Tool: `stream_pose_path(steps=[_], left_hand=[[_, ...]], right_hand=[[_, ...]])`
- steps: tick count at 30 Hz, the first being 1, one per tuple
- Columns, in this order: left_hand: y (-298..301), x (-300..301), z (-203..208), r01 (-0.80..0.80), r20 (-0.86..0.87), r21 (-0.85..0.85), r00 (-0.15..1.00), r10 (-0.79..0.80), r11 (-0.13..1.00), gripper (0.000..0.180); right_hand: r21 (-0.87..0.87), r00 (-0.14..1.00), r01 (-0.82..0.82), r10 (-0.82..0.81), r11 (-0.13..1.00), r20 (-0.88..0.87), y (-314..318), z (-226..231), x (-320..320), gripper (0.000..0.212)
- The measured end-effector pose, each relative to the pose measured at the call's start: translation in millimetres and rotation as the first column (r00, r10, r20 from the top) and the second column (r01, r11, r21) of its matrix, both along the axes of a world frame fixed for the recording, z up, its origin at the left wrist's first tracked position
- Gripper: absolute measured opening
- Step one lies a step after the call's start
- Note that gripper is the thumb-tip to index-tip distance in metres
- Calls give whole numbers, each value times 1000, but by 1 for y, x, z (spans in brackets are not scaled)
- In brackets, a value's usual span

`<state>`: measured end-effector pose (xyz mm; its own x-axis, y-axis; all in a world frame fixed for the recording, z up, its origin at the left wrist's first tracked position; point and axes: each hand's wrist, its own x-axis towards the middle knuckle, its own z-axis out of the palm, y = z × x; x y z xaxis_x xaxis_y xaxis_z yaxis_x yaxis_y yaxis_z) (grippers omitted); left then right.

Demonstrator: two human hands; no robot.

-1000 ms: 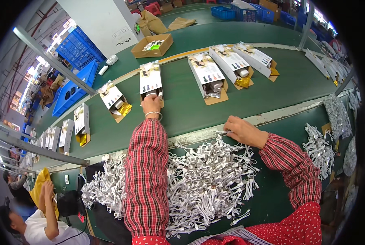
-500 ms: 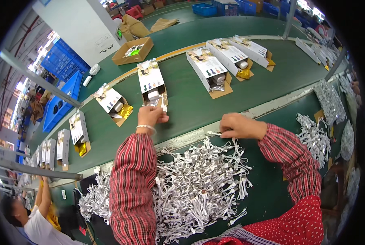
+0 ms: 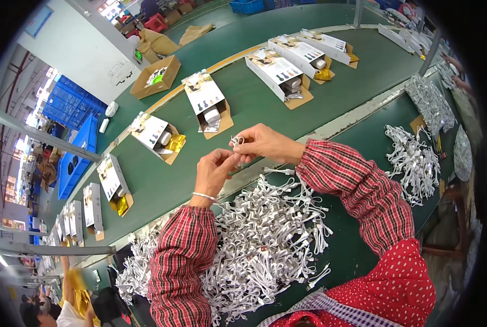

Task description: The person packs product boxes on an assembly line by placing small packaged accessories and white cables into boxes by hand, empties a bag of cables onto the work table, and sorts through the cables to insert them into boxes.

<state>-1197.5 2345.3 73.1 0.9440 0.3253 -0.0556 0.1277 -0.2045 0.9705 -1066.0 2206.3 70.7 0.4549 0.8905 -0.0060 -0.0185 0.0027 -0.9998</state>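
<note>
Above the near edge of the green conveyor, my two hands meet at a small bundled white cable [image 3: 236, 141]. My right hand [image 3: 266, 143] pinches it between thumb and fingers. The fingertips of my left hand [image 3: 217, 170] are closed against it from the near side, partly hiding it. Below my hands spreads a large heap of white charging cables [image 3: 259, 240], some with metal USB plugs showing. Just beyond my left hand lies an open white carton [image 3: 202, 92], its flap toward me, with a white device and a silver packet at its mouth.
More open cartons [image 3: 276, 73] line the conveyor [image 3: 243, 117], several with gold packets. A second cable pile [image 3: 412, 163] and silver bags [image 3: 431, 103] are at right. A brown box [image 3: 156, 77] stands beyond the belt. A metal post [image 3: 41, 133] and another person [image 3: 71, 297] are at left.
My left hand has drawn back from the carton's mouth, and the white cable there no longer shows. My right hand has moved left from the heap's far edge to meet it. The view has shifted.
</note>
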Motion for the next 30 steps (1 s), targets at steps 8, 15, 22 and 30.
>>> stream_pose_path(steps=[8, 15, 22, 30], left_hand=[[30, -13, 4, -271, 37, -438, 947, 319, 857, 14], [81, -39, -13, -321, -3, -315, 941, 337, 893, 23], [114, -4, -31, -434, -6, -435, 878, 479, 789, 24], [174, 52, -89, -589, 60, -631, 612, 789, 504, 31]], right_hand=[[47, 935, 196, -201, 980, 292, 0, 17, -40, 15], [362, 519, 384, -523, 849, 675, 33, -1, 11, 12], [151, -398, 462, 52, 874, 916, 101, -40, 42, 10], [335, -441, 426, -131, 840, 888, 118, -49, 29, 20]])
